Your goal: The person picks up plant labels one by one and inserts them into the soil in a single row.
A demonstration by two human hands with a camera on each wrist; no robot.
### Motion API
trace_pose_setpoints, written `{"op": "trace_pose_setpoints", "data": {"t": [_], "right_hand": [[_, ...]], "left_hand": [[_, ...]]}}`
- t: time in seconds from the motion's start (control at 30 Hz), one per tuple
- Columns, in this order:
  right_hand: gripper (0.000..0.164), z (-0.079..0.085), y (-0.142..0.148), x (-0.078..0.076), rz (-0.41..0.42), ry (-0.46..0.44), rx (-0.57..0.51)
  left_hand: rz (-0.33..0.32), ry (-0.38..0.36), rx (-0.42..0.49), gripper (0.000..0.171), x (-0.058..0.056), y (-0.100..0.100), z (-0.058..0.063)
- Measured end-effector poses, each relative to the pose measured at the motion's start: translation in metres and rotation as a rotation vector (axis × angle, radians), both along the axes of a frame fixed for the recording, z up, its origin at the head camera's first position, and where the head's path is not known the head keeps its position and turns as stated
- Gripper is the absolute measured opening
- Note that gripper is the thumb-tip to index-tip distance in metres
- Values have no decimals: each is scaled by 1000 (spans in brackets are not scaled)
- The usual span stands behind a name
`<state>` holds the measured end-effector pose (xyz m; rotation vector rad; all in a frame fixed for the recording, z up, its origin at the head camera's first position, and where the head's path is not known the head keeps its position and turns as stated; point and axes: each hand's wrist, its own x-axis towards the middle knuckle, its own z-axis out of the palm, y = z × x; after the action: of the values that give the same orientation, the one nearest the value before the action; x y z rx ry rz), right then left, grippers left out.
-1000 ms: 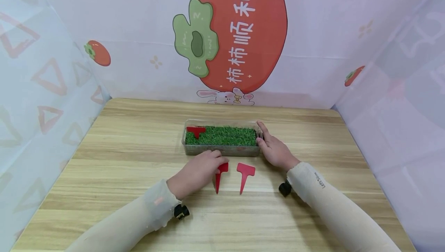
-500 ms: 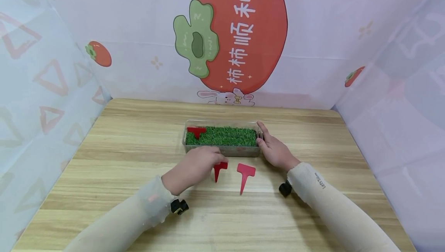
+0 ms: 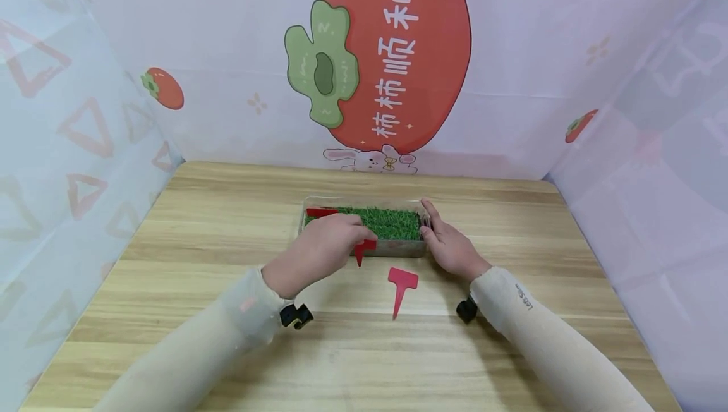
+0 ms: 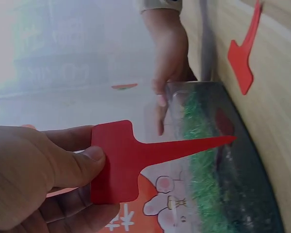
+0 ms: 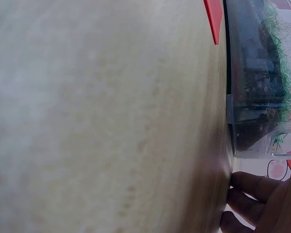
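1. The left hand was raised over the front left part of the clear plastic tray, thumb and fingers pinching the flat head of a red plant label.
2. In the left wrist view the held label's spike pointed away from the hand toward the artificial grass in the tray. In the head view its tip hung in front of the tray's near wall; whether it touched the wall could not be told.
3. The right hand rested against the right end of the tray, fingers laid straight along the end wall, gripping nothing.
4. A second red plant label lay flat on the tabletop, just in front of the tray and between the two hands, head toward the tray and spike toward the person. Neither hand touched it.
5. A third red label stood at the tray's back left corner, partly hidden by the left hand.
6. The tray sat at mid-tabletop, its long side facing the person, and the grass filled it.
7. Both forearms wore pale sleeves, with a small black device at each wrist.
8. A printed backdrop bearing a large red persimmon figure enclosed the tabletop at the rear and both sides.
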<state>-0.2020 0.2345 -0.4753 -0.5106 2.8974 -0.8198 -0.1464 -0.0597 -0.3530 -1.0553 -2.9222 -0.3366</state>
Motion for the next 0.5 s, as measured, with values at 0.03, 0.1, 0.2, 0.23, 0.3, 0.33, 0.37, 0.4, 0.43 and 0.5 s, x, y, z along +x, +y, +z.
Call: {"op": "trace_pose_setpoints", "data": {"t": [0.03,0.1,0.2,0.23,0.3,0.33,0.37,0.4,0.43,0.5], "right_hand": [[63,0,0,0,-1,-1,2],[63,0,0,1,0,-2,4],[64,0,-2,1,3,-4,5],[64,1,-2,1,6,-5,5],[64,1,-3,1,8,0,6],[64,1,-4,1,5,1,4],[64,2,-4,1,4,4,3],[64,2,-4,1,4,7,6],[64,3,-4,1,-1,6,6],[64,3,-3,2,-9,3,7]], "left_hand": [[3,2,4,38,-1,0,3],[9,15,13,39,-3,1,9],[11,63,20,40,-5,0,16],[16,82,21,40,-6,0,19],[25,111,20,40,-8,1,24],[30,118,19,41,-9,1,25],[36,122,21,42,-11,2,27],[42,120,22,43,-12,2,29],[44,115,23,43,-13,3,30],[47,99,25,44,-16,4,31]]}}
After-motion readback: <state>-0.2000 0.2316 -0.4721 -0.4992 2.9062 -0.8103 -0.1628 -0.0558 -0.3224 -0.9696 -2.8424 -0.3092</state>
